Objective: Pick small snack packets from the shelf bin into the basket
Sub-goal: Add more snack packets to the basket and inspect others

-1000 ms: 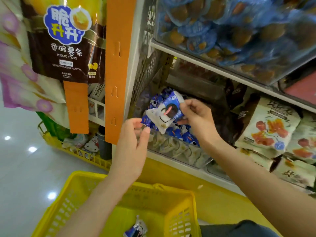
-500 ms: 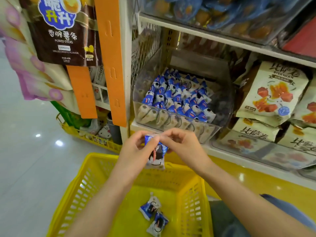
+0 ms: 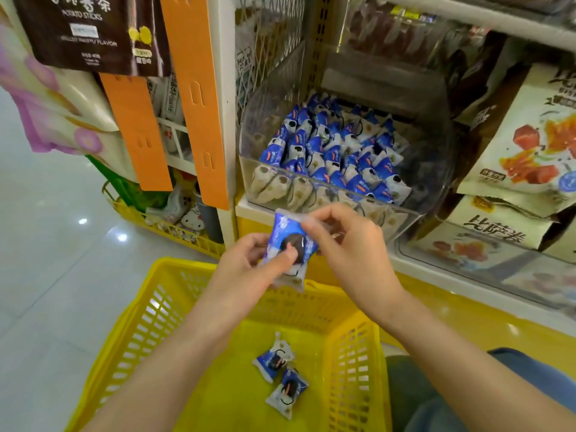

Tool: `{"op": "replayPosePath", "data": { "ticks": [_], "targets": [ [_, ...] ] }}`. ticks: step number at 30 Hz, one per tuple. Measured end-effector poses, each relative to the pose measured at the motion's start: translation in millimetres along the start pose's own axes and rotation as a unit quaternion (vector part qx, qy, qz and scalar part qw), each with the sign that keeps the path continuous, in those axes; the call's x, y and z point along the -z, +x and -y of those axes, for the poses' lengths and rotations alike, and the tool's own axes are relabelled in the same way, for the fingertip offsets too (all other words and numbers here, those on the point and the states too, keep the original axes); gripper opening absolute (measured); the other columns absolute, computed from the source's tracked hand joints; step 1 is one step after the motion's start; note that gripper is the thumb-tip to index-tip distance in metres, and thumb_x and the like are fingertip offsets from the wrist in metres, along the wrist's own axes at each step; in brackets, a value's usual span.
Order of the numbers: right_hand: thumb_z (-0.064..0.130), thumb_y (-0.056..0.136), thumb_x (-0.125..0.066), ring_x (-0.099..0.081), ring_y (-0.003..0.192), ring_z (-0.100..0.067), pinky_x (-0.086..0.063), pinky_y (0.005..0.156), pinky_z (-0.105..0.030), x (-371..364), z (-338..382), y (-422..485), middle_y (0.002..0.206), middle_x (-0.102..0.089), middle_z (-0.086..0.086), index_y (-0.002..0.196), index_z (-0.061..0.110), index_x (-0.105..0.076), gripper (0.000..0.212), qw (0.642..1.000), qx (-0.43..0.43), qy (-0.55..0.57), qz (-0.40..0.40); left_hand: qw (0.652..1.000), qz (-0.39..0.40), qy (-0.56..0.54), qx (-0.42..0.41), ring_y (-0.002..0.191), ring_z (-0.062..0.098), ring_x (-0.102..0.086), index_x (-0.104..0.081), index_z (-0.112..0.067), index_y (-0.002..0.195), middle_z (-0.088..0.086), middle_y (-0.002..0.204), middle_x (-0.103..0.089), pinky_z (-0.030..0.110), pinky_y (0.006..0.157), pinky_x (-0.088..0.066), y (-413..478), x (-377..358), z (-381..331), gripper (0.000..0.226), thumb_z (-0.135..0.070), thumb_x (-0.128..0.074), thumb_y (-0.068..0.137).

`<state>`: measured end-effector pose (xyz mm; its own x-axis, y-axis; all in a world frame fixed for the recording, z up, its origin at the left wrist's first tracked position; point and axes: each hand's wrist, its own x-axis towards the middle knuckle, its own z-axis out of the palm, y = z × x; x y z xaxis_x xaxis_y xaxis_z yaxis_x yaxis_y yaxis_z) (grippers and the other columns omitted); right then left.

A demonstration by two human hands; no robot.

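From the head view, I have one snack packet pinched between both hands: my left hand presses its thumb on the front and fingers behind, while my right hand nips the top corner. The grip sits above the far rim of the yellow basket, with two packets already lying on the floor below and nearer to me. The clear shelf bin stands just beyond and above the grip, well stocked. To do this well, I judge I should bring the packet back over the open basket, release the right pinch first, then open the left low so it drops inside, not on the rim.
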<state>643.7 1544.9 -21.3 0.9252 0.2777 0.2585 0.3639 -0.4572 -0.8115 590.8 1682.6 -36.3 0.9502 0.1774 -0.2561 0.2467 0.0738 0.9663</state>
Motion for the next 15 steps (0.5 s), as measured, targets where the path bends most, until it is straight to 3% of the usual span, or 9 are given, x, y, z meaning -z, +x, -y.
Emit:
{"op": "replayPosePath", "data": {
  "ticks": [3,5,6,10,13,15],
  "targets": [
    [0.012,0.09,-0.057,-0.062,0.066,-0.008,-0.055,0.058,-0.02,1,-5,4,0.078,-0.065,-0.005,0.076,0.019,-0.057,0.016,0.978,-0.146,0.149,-0.007,0.999,-0.038,-0.015,-0.008,0.069,0.002,-0.067,-0.06,-0.019,0.101,-0.004,0.086,-0.072,0.014,0.055,-0.051,-2,0,0,0.027,-0.017,-0.072,0.076],
    [0.01,0.091,-0.055,-0.063,0.068,-0.012,-0.056,0.059,-0.02,1,-6,3,0.082,-0.065,-0.011,0.081,0.016,-0.054,0.011,0.96,-0.196,0.199,0.017,0.996,-0.078,-0.049,-0.015,0.07,0.003,-0.068,-0.061,-0.018,0.098,-0.004,0.085,-0.073,0.013,0.055,-0.05,-1,1,-1,0.025,-0.016,-0.072,0.076],
    [0.01,0.09,-0.056,-0.064,0.07,-0.013,-0.055,0.06,-0.019,1,-7,1,0.081,-0.064,-0.009,0.087,0.016,-0.052,0.008,0.961,-0.203,0.186,0.037,0.994,-0.093,-0.054,-0.018,0.074,0.005,-0.069,-0.061,-0.019,0.098,-0.004,0.086,-0.073,0.015,0.059,-0.052,-1,3,-1,0.024,-0.018,-0.071,0.076],
    [0.011,0.083,-0.066,-0.067,0.073,-0.008,-0.051,0.066,-0.017,3,-11,-7,0.086,-0.069,-0.003,0.114,0.022,-0.045,0.039,0.961,-0.191,0.118,0.16,0.993,-0.112,-0.025,-0.04,0.081,0.01,-0.069,-0.063,-0.016,0.097,-0.002,0.088,-0.072,0.023,0.068,-0.056,0,9,3,0.019,-0.02,-0.069,0.08],
    [0.013,0.079,-0.07,-0.067,0.082,-0.021,-0.053,0.079,-0.041,1,-11,-10,0.09,-0.07,-0.005,0.099,0.022,-0.053,0.027,0.955,-0.202,0.104,0.189,0.993,-0.101,-0.006,-0.065,0.073,0.006,-0.067,-0.065,-0.017,0.088,-0.005,0.08,-0.073,0.017,0.063,-0.055,-2,11,6,0.005,-0.019,-0.065,0.083],
    [0.017,0.079,-0.071,-0.064,0.083,-0.021,-0.051,0.081,-0.044,-1,-12,-13,0.089,-0.068,-0.004,0.092,0.02,-0.056,0.02,0.962,-0.173,0.04,0.208,0.993,-0.095,0.007,-0.076,0.068,0.005,-0.065,-0.066,-0.017,0.08,-0.006,0.073,-0.071,0.015,0.062,-0.053,-3,13,10,0.008,-0.019,-0.061,0.086]
  ]
}}
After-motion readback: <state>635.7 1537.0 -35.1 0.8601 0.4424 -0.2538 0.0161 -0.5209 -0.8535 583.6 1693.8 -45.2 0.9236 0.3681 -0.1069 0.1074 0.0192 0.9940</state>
